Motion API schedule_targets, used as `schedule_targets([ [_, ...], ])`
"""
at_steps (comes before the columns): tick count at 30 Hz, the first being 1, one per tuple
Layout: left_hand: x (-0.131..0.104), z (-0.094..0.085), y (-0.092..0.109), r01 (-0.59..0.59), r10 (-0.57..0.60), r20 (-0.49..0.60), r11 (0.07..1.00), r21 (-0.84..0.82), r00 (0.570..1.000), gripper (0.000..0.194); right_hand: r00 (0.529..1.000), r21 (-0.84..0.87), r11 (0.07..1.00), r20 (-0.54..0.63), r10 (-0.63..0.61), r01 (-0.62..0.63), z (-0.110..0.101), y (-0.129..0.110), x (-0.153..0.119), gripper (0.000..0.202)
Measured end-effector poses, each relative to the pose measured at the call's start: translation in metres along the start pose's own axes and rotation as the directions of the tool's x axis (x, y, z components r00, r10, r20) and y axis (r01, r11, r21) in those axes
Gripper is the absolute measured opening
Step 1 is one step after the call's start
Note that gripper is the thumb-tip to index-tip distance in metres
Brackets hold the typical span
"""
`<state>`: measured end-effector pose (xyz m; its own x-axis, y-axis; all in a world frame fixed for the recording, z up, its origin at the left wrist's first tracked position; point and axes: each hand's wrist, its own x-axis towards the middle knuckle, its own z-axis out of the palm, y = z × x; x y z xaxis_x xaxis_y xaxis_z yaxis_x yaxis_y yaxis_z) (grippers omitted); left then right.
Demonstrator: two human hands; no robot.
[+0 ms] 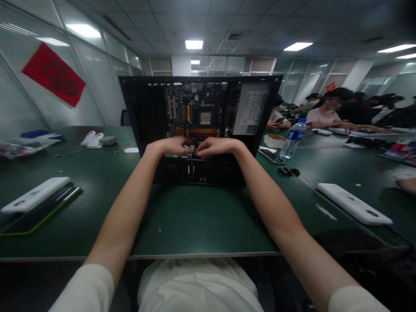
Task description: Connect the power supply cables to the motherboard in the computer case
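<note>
Low inside the case, fingers: bent and close together, the left hand (173, 146) and right hand (217, 146) nearly meeting over small wires (189, 147); whether either pinched one, I could not tell (the spot was dim and partly covered by the hands).
Board: just above the hands, the board (205, 104) stood upright, with its slots toward the left and a pale square socket (205, 118) near its middle.
Power supply: at the upper right within the case, the power supply (249, 108) showed a printed label.
Case: black and open toward me, the case (146, 104) stood on the green table (201, 221), between my forearms and the far side.
Left of the case: a grey block (108, 141) lay beside white objects (94, 139); nearer, a white device (35, 195) lay next to a green-edged phone (42, 212).
Right of the case: a bottle (294, 138) stood near an open box (274, 141), black pieces (288, 172) lay nearby, and a second white device (354, 203) lay closer to me.
Farther out: people (328, 108) sat at the right, and a red sheet (55, 74) hung on the left wall.
</note>
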<state>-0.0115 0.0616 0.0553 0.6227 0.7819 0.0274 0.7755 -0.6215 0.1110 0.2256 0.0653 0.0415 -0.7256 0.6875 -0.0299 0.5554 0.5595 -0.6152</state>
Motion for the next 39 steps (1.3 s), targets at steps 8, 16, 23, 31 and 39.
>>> schedule_targets([
  [8, 0.005, 0.019, -0.028, 0.112, -0.090, 0.159, 0.985, -0.134, 0.983, 0.073, 0.960, -0.372, 0.895, 0.036, 0.278, -0.246, 0.003, 0.002, 0.007, 0.033],
  [16, 0.001, 0.007, -0.025, 0.000, -0.098, -0.327, 0.958, -0.286, 0.940, 0.034, 0.997, -0.049, 0.997, 0.049, 0.053, -0.051, -0.003, 0.004, -0.002, 0.034],
  [23, 0.005, -0.017, -0.011, -0.202, -0.200, -0.748, 0.890, -0.409, 0.633, 0.020, 0.998, -0.174, 0.984, -0.046, -0.033, 0.024, 0.005, -0.002, -0.001, 0.039],
  [31, 0.007, -0.038, 0.030, -0.452, -0.071, -0.796, 0.791, -0.412, 0.601, 0.027, 0.963, -0.139, 0.969, -0.151, -0.222, 0.202, 0.023, -0.007, 0.016, 0.028],
  [39, -0.018, -0.054, 0.006, -0.391, -0.039, -0.751, 0.836, -0.386, 0.659, 0.025, 0.986, 0.035, 0.986, -0.027, -0.163, 0.164, -0.010, -0.064, -0.059, 0.029],
])
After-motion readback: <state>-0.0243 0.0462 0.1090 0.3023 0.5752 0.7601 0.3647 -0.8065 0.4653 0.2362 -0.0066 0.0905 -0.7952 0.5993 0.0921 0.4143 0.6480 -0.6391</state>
